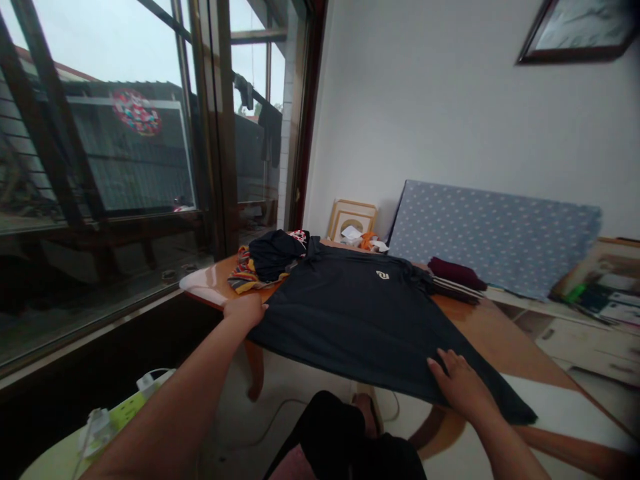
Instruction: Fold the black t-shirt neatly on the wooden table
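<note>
A dark navy shirt [345, 310] with a small white logo lies spread over the wooden table [505, 340], its hem along the near edge. My left hand [245, 312] is closed on the shirt's left edge, thumb on top; the other fingers are mostly hidden. On the lower right part of the shirt, my right hand [463, 383] rests with its fingers apart. A loose pile of dark and multicoloured clothes [273, 257] touches the shirt's far left side. Folded clothes [455, 277], maroon on top, are stacked by its far right side.
A blue dotted cloth-covered panel [490, 233] leans against the wall behind the table. Wooden frames [353, 220] stand in the corner. A large window [125, 133] is on the left. At lower left, a power strip [127, 410] with plugs sits on a pale round surface.
</note>
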Motion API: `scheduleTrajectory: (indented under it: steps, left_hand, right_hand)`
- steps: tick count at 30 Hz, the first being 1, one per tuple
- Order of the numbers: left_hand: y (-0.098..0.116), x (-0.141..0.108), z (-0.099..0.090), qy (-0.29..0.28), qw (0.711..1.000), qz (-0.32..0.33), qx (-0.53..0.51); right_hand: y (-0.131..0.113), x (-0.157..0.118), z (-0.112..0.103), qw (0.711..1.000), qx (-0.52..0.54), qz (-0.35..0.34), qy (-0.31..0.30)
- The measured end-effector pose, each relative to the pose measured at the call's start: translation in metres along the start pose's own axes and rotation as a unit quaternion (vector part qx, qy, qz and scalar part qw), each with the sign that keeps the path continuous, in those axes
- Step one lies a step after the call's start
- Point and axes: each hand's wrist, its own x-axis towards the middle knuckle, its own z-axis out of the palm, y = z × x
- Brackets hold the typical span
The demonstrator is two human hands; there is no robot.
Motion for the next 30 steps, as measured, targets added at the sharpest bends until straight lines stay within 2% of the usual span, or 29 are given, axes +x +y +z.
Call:
scheduleTrajectory:
  steps: [4,7,9,11,14,16,20,22,28,30]
  left_hand:
    - [0.014,0.004,-0.001,0.035,0.999,0.026,0.016]
    - [0.044,0.006,0.004,0.095,0.988,0.121,0.031]
    - [0.068,0.006,0.012,0.114,0.974,0.194,0.025]
    - [0.090,0.005,0.023,0.119,0.963,0.243,0.010]
    - [0.108,0.004,0.040,0.110,0.961,0.254,-0.005]
    - [0.111,0.005,0.047,0.104,0.964,0.243,-0.007]
    - [0.110,0.010,0.051,0.096,0.966,0.239,-0.007]
    - [0.111,0.012,0.050,0.086,0.969,0.231,-0.008]
    - [0.111,0.016,0.051,0.074,0.972,0.225,-0.015]
    - [0.108,0.018,0.053,0.074,0.972,0.222,-0.024]
  right_hand:
    - [-0.016,-0.017,-0.019,1.000,0.024,0.016,-0.001]
    - [-0.032,-0.028,-0.035,0.999,0.053,-0.003,0.003]
    - [-0.039,-0.032,-0.039,0.998,0.061,-0.008,0.000]
    - [-0.036,-0.035,-0.041,0.998,0.065,-0.004,0.000]
    - [-0.015,-0.042,-0.046,0.997,0.073,0.026,0.015]
    - [0.008,-0.047,-0.053,0.993,0.092,0.064,0.045]
    - [0.056,-0.054,-0.076,0.965,0.115,0.179,0.156]
    - [0.070,-0.054,-0.086,0.955,0.094,0.225,0.170]
    - [0.070,-0.043,-0.090,0.968,0.036,0.248,0.034]
    - [0.070,-0.042,-0.088,0.966,0.025,0.258,0.008]
